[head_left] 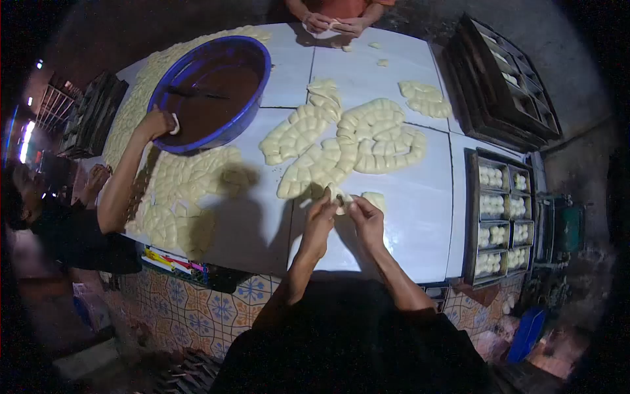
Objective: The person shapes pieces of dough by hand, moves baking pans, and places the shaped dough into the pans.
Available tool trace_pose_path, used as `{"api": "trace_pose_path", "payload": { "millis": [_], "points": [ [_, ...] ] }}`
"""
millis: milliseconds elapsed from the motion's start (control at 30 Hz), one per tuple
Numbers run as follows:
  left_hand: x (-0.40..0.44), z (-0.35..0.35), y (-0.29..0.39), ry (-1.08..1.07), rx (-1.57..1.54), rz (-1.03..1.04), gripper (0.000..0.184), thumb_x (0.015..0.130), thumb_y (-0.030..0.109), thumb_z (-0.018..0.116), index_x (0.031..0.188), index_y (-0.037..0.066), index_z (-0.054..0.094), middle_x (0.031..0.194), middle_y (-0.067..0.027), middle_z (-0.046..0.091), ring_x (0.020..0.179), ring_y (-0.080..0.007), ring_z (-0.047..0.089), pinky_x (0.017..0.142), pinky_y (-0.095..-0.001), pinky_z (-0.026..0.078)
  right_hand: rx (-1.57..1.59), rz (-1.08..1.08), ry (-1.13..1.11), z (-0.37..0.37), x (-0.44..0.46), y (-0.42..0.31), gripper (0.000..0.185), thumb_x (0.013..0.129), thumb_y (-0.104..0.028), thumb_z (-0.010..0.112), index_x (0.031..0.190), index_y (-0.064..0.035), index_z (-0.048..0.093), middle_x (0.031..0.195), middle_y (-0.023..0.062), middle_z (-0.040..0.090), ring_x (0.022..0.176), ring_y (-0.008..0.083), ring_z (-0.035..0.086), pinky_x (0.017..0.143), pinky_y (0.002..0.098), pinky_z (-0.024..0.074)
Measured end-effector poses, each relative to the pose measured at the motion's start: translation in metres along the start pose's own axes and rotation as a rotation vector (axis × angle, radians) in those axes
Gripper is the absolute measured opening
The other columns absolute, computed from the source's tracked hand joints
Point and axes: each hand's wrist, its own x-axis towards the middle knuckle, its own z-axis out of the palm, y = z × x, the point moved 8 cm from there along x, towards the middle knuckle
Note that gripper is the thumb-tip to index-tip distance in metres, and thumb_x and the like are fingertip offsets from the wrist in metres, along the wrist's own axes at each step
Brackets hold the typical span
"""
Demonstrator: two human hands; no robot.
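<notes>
My left hand (pixel 318 220) and my right hand (pixel 367 220) pinch a small piece of pale dough (pixel 339 198) between their fingertips, above the front of the white table (pixel 413 230). A dark spot shows in the middle of that dough; what it is, I cannot make out. Just beyond my fingers lie scored slabs of dough (pixel 318 167), cut into many small pieces. Another curved slab (pixel 394 151) is farther right. A lone dough piece (pixel 375 199) rests right behind my right hand.
A blue basin (pixel 262 92) of brown filling (pixel 203 115) stands left; a co-worker's hand (pixel 156 123) holds dough at its rim. Another person's hands (pixel 335 25) work dough opposite. Trays of dough balls (pixel 491 203) and stacked trays (pixel 472 85) stand right. More dough (pixel 190 177) covers the left.
</notes>
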Motion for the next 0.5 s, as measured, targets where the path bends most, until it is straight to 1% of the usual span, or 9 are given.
{"api": "trace_pose_path", "payload": {
  "millis": [33, 67, 167, 200, 233, 300, 400, 467, 500],
  "points": [
    [0.002, 0.002, 0.000, -0.044, 0.091, 0.048, 0.057, 0.089, 0.015, 0.059, 0.140, 0.004, 0.037, 0.125, -0.0090, 0.053, 0.115, -0.0194, 0.046, 0.091, -0.0324, 0.040, -0.223, -0.245, -0.012, 0.012, -0.008, -0.030, 0.040, 0.083, 0.000, 0.063, 0.123, -0.0025, 0.058, 0.116, 0.0069, 0.051, 0.095, 0.0124, 0.047, 0.081, 0.0267, 0.0429],
    [0.002, 0.003, 0.000, -0.088, 0.182, 0.092, 0.055, 0.088, 0.008, 0.057, 0.140, 0.003, 0.037, 0.120, -0.0112, 0.057, 0.105, -0.0176, 0.058, 0.085, -0.0231, 0.044, -0.530, -0.409, -0.003, 0.022, -0.017, -0.046, 0.038, 0.080, 0.004, 0.061, 0.119, -0.0006, 0.059, 0.112, 0.0078, 0.053, 0.094, 0.0150, 0.048, 0.080, 0.0267, 0.0433],
    [-0.025, 0.028, -0.007, -0.154, 0.538, 0.423, 0.045, 0.086, -0.003, 0.053, 0.130, -0.004, 0.046, 0.105, -0.0111, 0.061, 0.096, -0.0178, 0.062, 0.078, -0.0230, 0.047, -0.924, -0.700, -0.122, 0.003, -0.059, -0.067, 0.034, 0.081, 0.004, 0.060, 0.115, -0.0009, 0.061, 0.110, 0.0099, 0.053, 0.095, 0.0179, 0.049, 0.079, 0.0269, 0.0440],
    [-0.031, 0.034, -0.004, -0.140, 0.719, 0.504, 0.037, 0.083, -0.008, 0.050, 0.120, -0.009, 0.053, 0.099, -0.0126, 0.062, 0.092, -0.0191, 0.065, 0.077, -0.0277, 0.050, -0.842, -0.742, -0.164, -0.004, -0.061, -0.072, 0.032, 0.082, 0.004, 0.058, 0.113, -0.0015, 0.062, 0.110, 0.0129, 0.053, 0.093, 0.0209, 0.051, 0.078, 0.0281, 0.0447],
    [-0.038, 0.041, -0.007, -0.173, 0.646, 0.487, 0.028, 0.086, -0.005, 0.054, 0.112, -0.013, 0.057, 0.099, -0.0157, 0.062, 0.086, -0.0211, 0.066, 0.071, -0.0277, 0.052, -0.666, -0.664, -0.145, -0.017, -0.063, -0.075, 0.029, 0.081, 0.005, 0.059, 0.109, -0.0005, 0.064, 0.111, 0.0137, 0.054, 0.090, 0.0210, 0.054, 0.077, 0.0297, 0.0459],
    [-0.052, 0.053, -0.008, -0.263, 0.591, 0.489, 0.027, 0.089, 0.005, 0.060, 0.109, -0.013, 0.057, 0.098, -0.0165, 0.062, 0.082, -0.0216, 0.067, 0.069, -0.0274, 0.055, -0.378, -0.617, -0.078, -0.031, -0.063, -0.084, 0.029, 0.079, 0.004, 0.062, 0.108, 0.0004, 0.064, 0.112, 0.0140, 0.055, 0.091, 0.0225, 0.056, 0.080, 0.0305, 0.0464],
    [-0.051, 0.052, -0.034, -0.260, 0.274, 0.241, 0.032, 0.089, 0.017, 0.064, 0.104, -0.011, 0.060, 0.094, -0.0138, 0.063, 0.081, -0.0204, 0.067, 0.070, -0.0283, 0.057, -0.491, -0.549, -0.158, -0.027, -0.077, -0.079, 0.024, 0.082, 0.002, 0.061, 0.105, 0.0018, 0.063, 0.113, 0.0129, 0.056, 0.098, 0.0196, 0.057, 0.083, 0.0292, 0.0459],
    [-0.049, 0.045, -0.047, -0.186, 0.317, 0.163, 0.030, 0.089, 0.019, 0.065, 0.098, -0.010, 0.061, 0.091, -0.0120, 0.063, 0.080, -0.0182, 0.066, 0.070, -0.0276, 0.057, -0.578, -0.441, -0.215, -0.021, -0.093, -0.081, 0.017, 0.087, -0.001, 0.057, 0.101, 0.0030, 0.064, 0.113, 0.0127, 0.057, 0.103, 0.0181, 0.056, 0.083, 0.0295, 0.0461],
    [-0.048, 0.043, -0.052, -0.149, 0.338, 0.127, 0.030, 0.088, 0.020, 0.066, 0.095, -0.009, 0.061, 0.089, -0.0111, 0.064, 0.079, -0.0172, 0.066, 0.070, -0.0273, 0.057, -0.591, -0.368, -0.195, -0.031, -0.090, -0.070, 0.019, 0.087, -0.005, 0.058, 0.104, 0.0019, 0.064, 0.113, 0.0125, 0.056, 0.100, 0.0184, 0.056, 0.080, 0.0301, 0.0468]
  ]
}}
